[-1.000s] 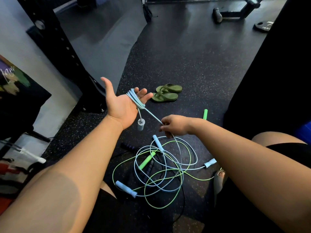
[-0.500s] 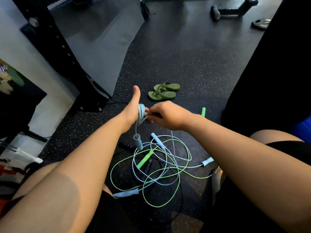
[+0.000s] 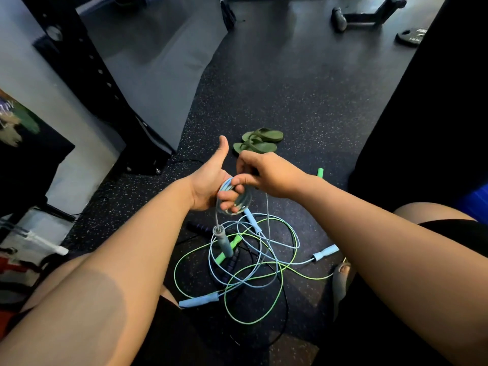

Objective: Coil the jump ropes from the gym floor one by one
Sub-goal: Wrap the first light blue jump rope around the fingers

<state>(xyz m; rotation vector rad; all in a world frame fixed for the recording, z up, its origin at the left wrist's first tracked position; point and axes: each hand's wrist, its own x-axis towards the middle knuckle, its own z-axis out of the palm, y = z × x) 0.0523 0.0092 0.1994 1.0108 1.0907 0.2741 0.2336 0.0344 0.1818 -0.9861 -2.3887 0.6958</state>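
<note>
My left hand (image 3: pixel 208 180) is held thumb up, its fingers curled through several loops of a light blue jump rope (image 3: pixel 239 203). One blue handle (image 3: pixel 223 241) of that rope dangles below the hand. My right hand (image 3: pixel 266 174) pinches the same rope just above the loops, and the loose cord drops from it to the floor. Beneath both hands lies a tangle of blue, green and black ropes (image 3: pixel 253 270). In the tangle I see a blue handle (image 3: pixel 199 299) near my knee, another blue handle (image 3: pixel 324 253) at the right and a green handle (image 3: pixel 228 249).
A pair of green flip-flops (image 3: pixel 260 141) lies just beyond my hands. A second green handle (image 3: pixel 320 172) rests by a tall black object on the right. A black rack upright (image 3: pixel 87 75) stands at left. A weight plate (image 3: pixel 412 35) and a bench base lie far back.
My left hand turned from open palm to thumb up and curled onto the loops. My right hand rose from near the floor to the left hand, bringing more rope around it.
</note>
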